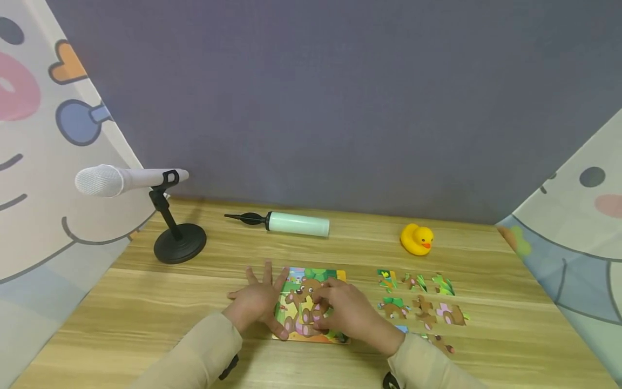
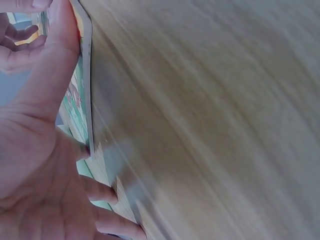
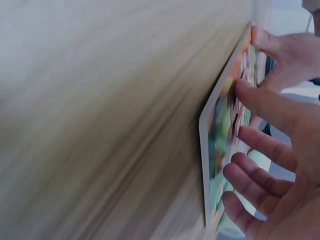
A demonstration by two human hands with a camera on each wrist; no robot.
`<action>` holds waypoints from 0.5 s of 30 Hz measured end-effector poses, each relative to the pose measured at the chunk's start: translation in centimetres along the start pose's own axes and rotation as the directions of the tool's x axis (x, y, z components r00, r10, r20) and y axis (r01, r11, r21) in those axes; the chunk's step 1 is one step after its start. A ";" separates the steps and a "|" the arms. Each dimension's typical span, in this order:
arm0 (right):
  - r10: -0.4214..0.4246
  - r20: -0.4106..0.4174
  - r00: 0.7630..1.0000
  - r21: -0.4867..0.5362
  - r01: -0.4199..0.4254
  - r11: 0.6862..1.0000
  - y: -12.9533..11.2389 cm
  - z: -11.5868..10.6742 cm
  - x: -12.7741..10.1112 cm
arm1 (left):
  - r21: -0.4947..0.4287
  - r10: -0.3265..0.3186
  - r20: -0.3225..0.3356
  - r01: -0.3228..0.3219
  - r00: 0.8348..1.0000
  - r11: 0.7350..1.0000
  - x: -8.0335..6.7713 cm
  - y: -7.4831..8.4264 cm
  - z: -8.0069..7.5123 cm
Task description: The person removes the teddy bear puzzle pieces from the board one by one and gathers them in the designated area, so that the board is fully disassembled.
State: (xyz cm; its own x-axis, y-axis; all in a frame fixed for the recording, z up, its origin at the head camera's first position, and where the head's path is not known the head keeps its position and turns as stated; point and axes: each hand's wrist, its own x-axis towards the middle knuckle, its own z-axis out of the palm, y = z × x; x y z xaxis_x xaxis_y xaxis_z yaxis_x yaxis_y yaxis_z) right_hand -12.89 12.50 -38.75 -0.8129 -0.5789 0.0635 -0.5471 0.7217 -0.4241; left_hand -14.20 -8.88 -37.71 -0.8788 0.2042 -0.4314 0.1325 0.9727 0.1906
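A bear jigsaw puzzle [image 1: 313,339] lies on the table in front of me, with pieces fitted in its tray. My left hand [image 1: 256,302] has its fingers spread at the puzzle's left side. Its thumb [image 2: 59,35] rests on the near edge of the tray, seen in the left wrist view. Over the puzzle's right half, my right hand [image 1: 347,309] pinches a brown-and-pink puzzle piece between thumb and forefinger, down at the picture's surface. In the right wrist view the thumb [image 3: 260,100] touches the picture; the other fingers curl loosely above it. The piece is largely hidden.
Several loose puzzle pieces [image 1: 393,308] lie in rows to the right. Behind them sits a yellow rubber duck [image 1: 416,239]. A pale green hand pump [image 1: 297,223] lies behind the puzzle, and a white microphone [image 1: 131,179] on a black stand [image 1: 180,243] is at the left.
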 end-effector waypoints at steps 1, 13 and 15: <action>0.005 0.014 1.000 0.026 -0.005 1.000 0.2 -0.2 -0.1 | 0.000 -0.002 0.001 0.002 1.000 1.000 0.0 0.0 0.0; -0.024 0.036 0.999 0.147 0.018 0.989 3.8 -2.8 -3.0 | -0.005 0.000 0.003 0.000 1.000 1.000 -0.2 0.1 -0.2; -0.025 0.021 0.999 0.168 0.021 0.986 4.5 -3.1 -3.8 | -0.005 0.002 0.002 -0.002 1.000 1.000 -0.1 0.1 -0.2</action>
State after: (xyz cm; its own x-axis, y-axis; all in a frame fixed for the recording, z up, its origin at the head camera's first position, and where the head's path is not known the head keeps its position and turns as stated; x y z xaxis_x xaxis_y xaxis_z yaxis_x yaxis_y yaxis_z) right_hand -12.87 19.13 -38.06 -0.7946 -0.6046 0.0548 -0.5226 0.6352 -0.5687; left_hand -14.15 -8.79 -37.48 -0.8773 0.2069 -0.4330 0.1322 0.9716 0.1964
